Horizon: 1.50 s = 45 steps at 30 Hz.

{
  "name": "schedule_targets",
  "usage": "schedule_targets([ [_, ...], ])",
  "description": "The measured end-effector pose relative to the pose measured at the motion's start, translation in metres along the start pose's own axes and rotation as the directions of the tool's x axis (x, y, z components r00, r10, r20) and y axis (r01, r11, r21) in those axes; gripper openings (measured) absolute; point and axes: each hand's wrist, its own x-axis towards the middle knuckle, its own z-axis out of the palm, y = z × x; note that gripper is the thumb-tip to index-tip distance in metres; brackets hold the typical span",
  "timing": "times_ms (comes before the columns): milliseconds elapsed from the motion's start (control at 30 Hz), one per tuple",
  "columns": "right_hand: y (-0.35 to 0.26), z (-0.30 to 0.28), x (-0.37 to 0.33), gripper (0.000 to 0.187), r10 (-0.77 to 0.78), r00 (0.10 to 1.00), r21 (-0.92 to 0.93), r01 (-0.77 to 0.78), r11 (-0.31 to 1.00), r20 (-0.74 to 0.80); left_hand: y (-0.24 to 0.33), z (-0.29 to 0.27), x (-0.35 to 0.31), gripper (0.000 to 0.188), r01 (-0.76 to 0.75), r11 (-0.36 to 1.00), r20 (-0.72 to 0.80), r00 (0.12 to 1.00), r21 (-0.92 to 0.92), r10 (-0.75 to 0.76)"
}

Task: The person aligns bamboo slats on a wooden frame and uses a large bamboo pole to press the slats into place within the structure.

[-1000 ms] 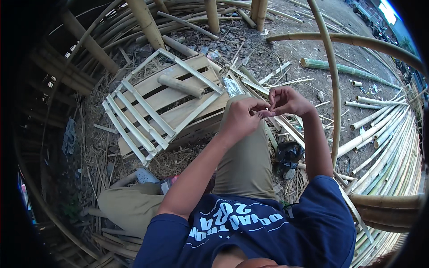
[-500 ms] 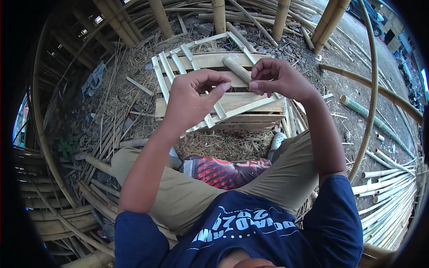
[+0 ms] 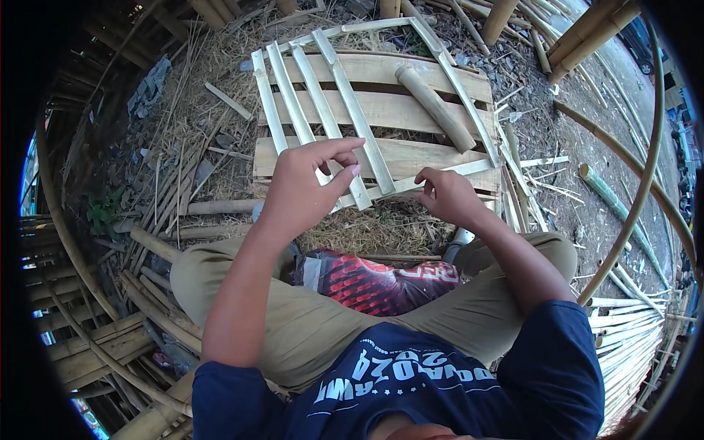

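Note:
A frame of pale split-bamboo slats (image 3: 348, 99) lies across a crate-like wooden platform (image 3: 447, 84). My left hand (image 3: 312, 176) hovers over the slats on the frame's near left side. Its index finger is stretched out; the thumb and other fingers curl toward each other, and anything small between them cannot be made out. Beside the frame's near slat (image 3: 469, 167), my right hand (image 3: 451, 196) has bent fingers, with the thumb near the index finger; whatever it may hold is hidden. A short round bamboo piece (image 3: 436, 110) rests on the platform's right part.
A red and black printed bag (image 3: 374, 282) lies between my legs. Bamboo poles (image 3: 623, 147) rise or lean around me, with a stack of cut bamboo (image 3: 631, 352) at the right. Straw and bamboo scraps (image 3: 198, 158) cover the ground at the left.
My hands were close together over the platform's middle. The right hand has moved down toward the near slat, and the left hand's index finger has straightened. The view has shifted, showing more of the frame.

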Motion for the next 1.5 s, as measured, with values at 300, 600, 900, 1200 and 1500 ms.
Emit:
schedule_targets([
  [300, -0.002, 0.031, 0.035, 0.035, 0.219, 0.963, 0.228, -0.251, 0.941, 0.157, -0.034, 0.041, 0.019, 0.015, 0.147, 0.989, 0.139, 0.979, 0.019, -0.149],
  [600, 0.006, 0.035, 0.043, 0.025, 0.196, 0.964, 0.368, -0.251, 0.895, 0.18, -0.086, 0.08, 0.035, 0.017, 0.088, 0.996, 0.237, 0.967, 0.014, -0.089],
  [900, 0.008, 0.035, 0.042, 0.025, 0.181, 0.961, 0.417, -0.255, 0.872, 0.209, -0.094, 0.089, 0.041, 0.017, 0.122, 0.992, 0.282, 0.953, -0.028, -0.109],
  [1200, 0.005, 0.032, 0.042, 0.024, 0.162, 0.971, 0.39, -0.22, 0.894, 0.176, -0.099, 0.097, 0.032, 0.019, 0.031, 0.999, 0.278, 0.96, -0.027, -0.023],
  [1500, 0.002, 0.033, 0.039, 0.022, 0.157, 0.976, 0.387, -0.203, 0.899, 0.148, -0.101, 0.102, 0.032, 0.019, -0.002, 1.0, 0.245, 0.969, -0.026, 0.009],
])
